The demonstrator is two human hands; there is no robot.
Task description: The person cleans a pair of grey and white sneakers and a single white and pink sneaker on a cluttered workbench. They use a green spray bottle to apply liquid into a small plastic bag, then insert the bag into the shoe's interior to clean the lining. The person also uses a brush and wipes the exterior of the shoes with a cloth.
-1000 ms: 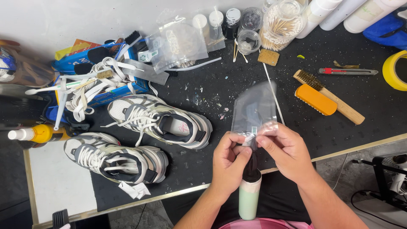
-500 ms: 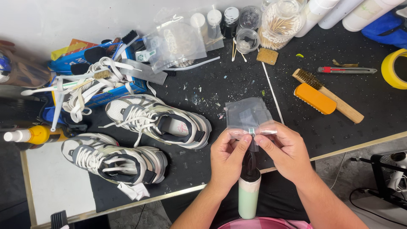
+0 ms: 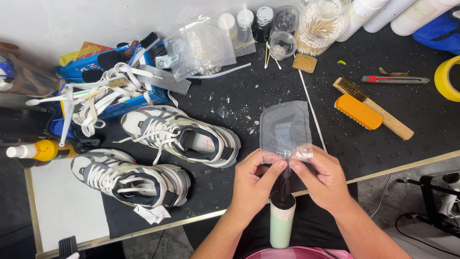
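My left hand (image 3: 252,184) and my right hand (image 3: 324,180) pinch the lower edge of a small clear plastic bag (image 3: 285,128), one hand on each side, just above the table's front edge. Something small and dark shows through the bag. Below the bag, between my hands, a pale green bottle (image 3: 281,220) with a black nozzle stands upright near my lap. Two grey-and-white sneakers lie left of my hands on the black mat (image 3: 249,91): one (image 3: 181,135) farther back, one (image 3: 129,177) nearer.
An orange-backed brush (image 3: 358,111) and a wooden wire brush (image 3: 373,108) lie to the right, with a red utility knife (image 3: 395,79) and yellow tape roll (image 3: 446,79) beyond. Jars, cotton swabs (image 3: 318,24), plastic bags and white laces (image 3: 103,91) crowd the back. A yellow bottle (image 3: 40,151) lies at left.
The clear bag dipped and folded down half a second ago, then rose and flattened again. My hands shifted slightly lower and stayed pinched on its lower edge.
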